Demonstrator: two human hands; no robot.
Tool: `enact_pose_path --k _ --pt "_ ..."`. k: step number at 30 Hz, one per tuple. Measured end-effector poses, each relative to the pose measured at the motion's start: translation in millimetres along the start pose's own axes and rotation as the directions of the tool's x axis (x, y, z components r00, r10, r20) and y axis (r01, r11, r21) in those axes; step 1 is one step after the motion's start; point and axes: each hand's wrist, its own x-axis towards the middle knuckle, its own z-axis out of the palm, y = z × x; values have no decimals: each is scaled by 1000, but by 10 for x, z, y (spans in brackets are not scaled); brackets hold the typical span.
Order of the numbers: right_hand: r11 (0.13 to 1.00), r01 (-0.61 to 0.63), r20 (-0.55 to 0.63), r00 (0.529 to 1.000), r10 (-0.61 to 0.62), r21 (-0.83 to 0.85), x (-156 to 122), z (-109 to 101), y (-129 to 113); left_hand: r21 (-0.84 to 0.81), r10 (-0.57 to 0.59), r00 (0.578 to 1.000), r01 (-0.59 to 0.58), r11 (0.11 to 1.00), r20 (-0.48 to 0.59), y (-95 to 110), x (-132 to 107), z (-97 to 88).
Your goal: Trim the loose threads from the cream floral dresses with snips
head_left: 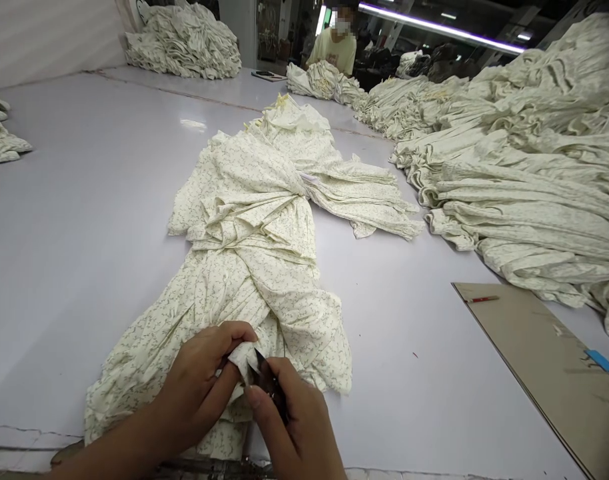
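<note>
A cream garment (224, 280) with a small sprig print lies crumpled down the middle of the table, its lower part close to me. My left hand (199, 377) pinches a fold of this cloth between thumb and fingers. Dark thread snips (269, 383) are gripped in my right hand (299, 420), their pointed blades up against the pinched fold. Whether the blades touch the cloth or a thread, I cannot tell. Farther up, the same printed fabric is gathered at a waist, with a bundle (364, 193) spreading to the right.
Large heaps of matching fabric (524, 167) cover the right side. Another pile (184, 40) stands at the back left, and some cloth (2, 130) at the left edge. A brown board (539, 360) with a red pen (482, 299) lies at right. A person (334, 50) is behind the table.
</note>
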Motion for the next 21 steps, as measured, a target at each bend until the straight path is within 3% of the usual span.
enact_pose_path --k 4,14,21 --pt "998 20 -17 1000 -21 -52 7 52 54 14 5 999 -4 1000 -35 -16 -10 4" --pt "999 -39 22 999 39 15 22 42 53 14 -35 999 36 999 -35 -31 -21 7" --pt "999 -14 34 999 12 44 24 24 76 -15 -43 999 43 999 -29 -24 -19 4"
